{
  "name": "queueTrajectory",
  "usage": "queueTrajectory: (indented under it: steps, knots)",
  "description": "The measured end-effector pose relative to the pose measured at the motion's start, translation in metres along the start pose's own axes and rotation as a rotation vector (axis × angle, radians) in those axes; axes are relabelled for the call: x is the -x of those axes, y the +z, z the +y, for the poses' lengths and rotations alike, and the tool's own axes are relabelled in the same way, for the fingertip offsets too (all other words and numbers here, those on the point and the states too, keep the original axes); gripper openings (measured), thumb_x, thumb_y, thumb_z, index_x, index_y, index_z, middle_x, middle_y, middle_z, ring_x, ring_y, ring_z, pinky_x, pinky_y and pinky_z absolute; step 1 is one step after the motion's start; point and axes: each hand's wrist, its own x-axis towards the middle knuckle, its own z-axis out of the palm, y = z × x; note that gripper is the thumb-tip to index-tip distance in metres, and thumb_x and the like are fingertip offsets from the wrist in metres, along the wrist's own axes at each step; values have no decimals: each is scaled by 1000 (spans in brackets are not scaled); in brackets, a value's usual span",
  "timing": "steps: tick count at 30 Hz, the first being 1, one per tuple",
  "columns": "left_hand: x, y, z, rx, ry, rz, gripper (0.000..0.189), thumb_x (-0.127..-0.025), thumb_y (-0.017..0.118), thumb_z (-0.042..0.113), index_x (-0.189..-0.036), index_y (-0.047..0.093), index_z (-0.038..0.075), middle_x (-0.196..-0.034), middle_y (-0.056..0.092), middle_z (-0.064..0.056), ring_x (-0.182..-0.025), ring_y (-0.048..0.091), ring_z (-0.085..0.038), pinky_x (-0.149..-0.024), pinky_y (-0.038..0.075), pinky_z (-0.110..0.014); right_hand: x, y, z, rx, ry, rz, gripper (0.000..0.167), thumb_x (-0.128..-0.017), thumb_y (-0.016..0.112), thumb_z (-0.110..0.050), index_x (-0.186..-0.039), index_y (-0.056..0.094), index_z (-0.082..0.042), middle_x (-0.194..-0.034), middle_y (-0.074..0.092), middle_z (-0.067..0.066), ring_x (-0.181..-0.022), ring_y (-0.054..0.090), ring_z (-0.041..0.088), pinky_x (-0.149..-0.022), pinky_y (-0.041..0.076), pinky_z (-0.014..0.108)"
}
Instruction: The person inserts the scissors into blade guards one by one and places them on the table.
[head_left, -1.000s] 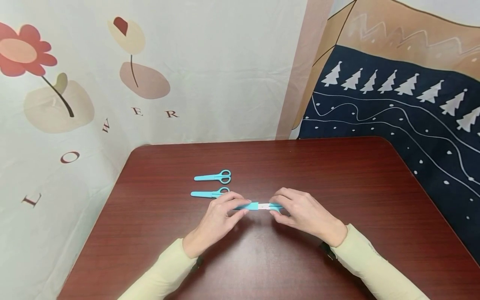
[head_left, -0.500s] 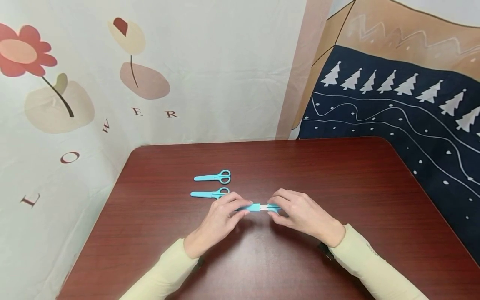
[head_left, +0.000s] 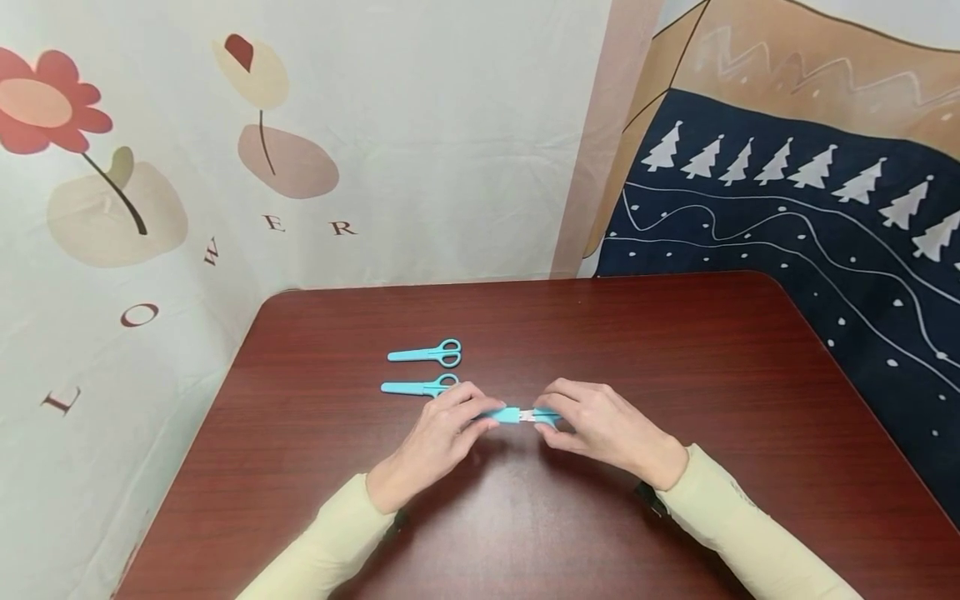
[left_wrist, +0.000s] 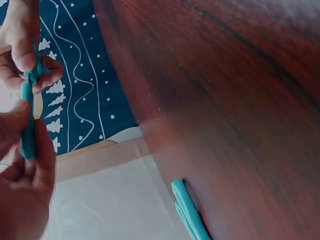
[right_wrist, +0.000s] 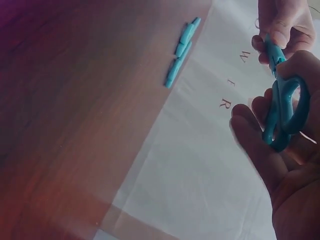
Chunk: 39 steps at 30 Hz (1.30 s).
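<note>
Between both hands, just above the table, is a pair of light-blue scissors [head_left: 546,416] partly inside a matching blade cover [head_left: 510,415]. My left hand [head_left: 440,433] pinches the cover between thumb and fingers, as the left wrist view also shows with the cover [left_wrist: 28,132] upright. On the other side my right hand [head_left: 609,427] holds the scissors by their handles [right_wrist: 283,102], the loops facing the palm. A short strip of pale blade shows between cover and handles. Part of the cover is hidden behind the left fingers in the head view.
Two more sheathed blue scissors lie beyond the left hand: a far pair [head_left: 420,356] and a nearer pair [head_left: 408,388], its handle partly covered by that hand. The dark red table [head_left: 712,350] ends at a printed cloth backdrop [head_left: 450,167].
The strip of bare blade between cover and handles has shortened, mostly over the first half second. The right hand has shifted slightly left, the cover slightly right. The other scissors stay put.
</note>
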Motion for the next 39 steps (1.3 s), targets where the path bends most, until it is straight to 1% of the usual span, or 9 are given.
queueTrajectory:
  steps: [4,8,17,21,27,31,35,37,39]
  knots:
    - [-2,3,4,10,11,-15,23,-84,78,8,-106,73,10,-90,63,2,-77,55,-8,-68,44,-12,-2,2,-2,-26,-9,2,15,-85,76,-18,-97,69,-12,-95,65,-5,-76,61,2,-69,54,12]
    - [-4,3,7,0,-21,-19,21,-86,77,11,-107,73,10,-91,63,2,-76,54,-8,-66,43,-11,-3,2,-3,0,3,10,17,-84,78,-19,-97,70,-12,-95,65,-5,-76,62,2,-69,54,13]
    - [-4,3,6,5,-48,1,21,-85,77,11,-106,74,9,-90,64,0,-72,52,-8,-63,41,-11,-5,5,-4,6,19,56,21,-80,81,-18,-97,71,-10,-93,67,-3,-74,63,3,-67,54,14]
    - [-5,3,5,6,-34,2,21,-84,78,10,-105,74,9,-89,63,0,-72,53,-8,-63,42,-12,-5,7,-4,7,17,81,23,-78,83,-16,-96,70,-9,-93,67,-3,-73,63,3,-66,54,15]
    - [-4,2,3,-3,-5,-17,21,-83,79,9,-104,74,9,-88,63,2,-73,55,-9,-64,43,-13,-5,8,-4,14,6,78,23,-78,83,-17,-95,70,-9,-93,67,-3,-76,64,4,-67,55,16]
    - [-1,0,2,-22,5,-22,24,-79,83,10,-101,75,9,-88,64,2,-74,56,-8,-64,44,-13,-6,10,-6,26,-13,76,24,-77,85,-17,-94,70,-10,-92,66,-4,-76,63,5,-67,54,15]
    - [3,-1,3,-73,19,-32,26,-75,86,14,-98,75,10,-87,66,4,-76,58,-9,-66,47,-16,-6,15,-9,57,-29,74,23,-77,84,-19,-93,69,-12,-91,66,-5,-74,60,4,-64,52,14]
    - [5,-2,3,-102,13,-45,25,-75,87,17,-97,76,11,-86,66,5,-77,58,-10,-67,48,-18,-7,18,-11,73,-30,77,22,-77,84,-20,-92,69,-14,-89,65,-6,-71,57,3,-60,50,13]
    - [6,-2,4,-119,-8,-58,24,-76,87,19,-96,77,13,-85,66,6,-78,57,-10,-69,48,-20,-8,21,-13,89,-24,75,21,-77,83,-22,-91,69,-15,-87,64,-8,-69,56,2,-56,47,12]
